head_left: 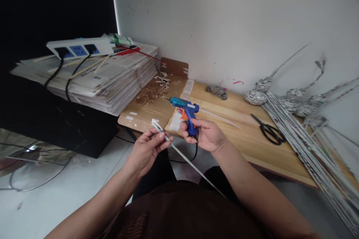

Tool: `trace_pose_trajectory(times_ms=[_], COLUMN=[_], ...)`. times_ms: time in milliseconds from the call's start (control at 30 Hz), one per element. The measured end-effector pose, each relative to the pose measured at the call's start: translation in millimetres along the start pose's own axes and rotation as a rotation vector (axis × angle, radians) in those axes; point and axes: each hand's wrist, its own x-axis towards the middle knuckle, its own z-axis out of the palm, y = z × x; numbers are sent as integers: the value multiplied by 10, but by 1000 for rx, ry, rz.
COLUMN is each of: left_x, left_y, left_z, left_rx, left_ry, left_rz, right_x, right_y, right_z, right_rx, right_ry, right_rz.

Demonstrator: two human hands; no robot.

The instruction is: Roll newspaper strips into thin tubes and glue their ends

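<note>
Between the fingertips of my left hand is a thin rolled paper stick, its flattened end pointing up and away and its long part running down toward my lap. My right hand is wrapped round the handle of a blue glue gun with an orange trigger. The gun's teal nozzle end points left, over the table, and a clear glue stick comes out of its back. The nozzle and the paper end are apart.
A wooden table holds black scissors, a grey cloth, paper sticks and woven paper pieces at right. Paper scraps lie at its left. A power strip rests on stacked newspapers.
</note>
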Motion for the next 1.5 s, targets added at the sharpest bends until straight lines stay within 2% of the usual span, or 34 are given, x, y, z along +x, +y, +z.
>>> trace_pose_trajectory(times_ms=[133, 333, 767, 900, 1133, 1300, 1500], left_x=[28, 65, 152, 149, 133, 114, 111], left_y=[8, 76, 143, 131, 121, 117, 114], left_z=[5, 68, 231, 274, 344, 362, 349], left_rx=[1, 12, 23, 33, 1, -13, -15], left_ry=[22, 19, -55, -66, -86, -82, -78], left_rz=[14, 24, 91, 82, 98, 81, 66], right_x=[-56, -132, -487, -494, -501, -508, -525], right_y=[33, 58, -4, 49, 146, 171, 190], right_z=[-27, -36, 129, 177, 184, 174, 162], right_rx=[10, -73, -199, -194, -335, -402, -486], right_ry=[-70, -59, 77, 99, 145, 237, 273], right_rz=[-42, -57, -127, -115, -112, -102, -143])
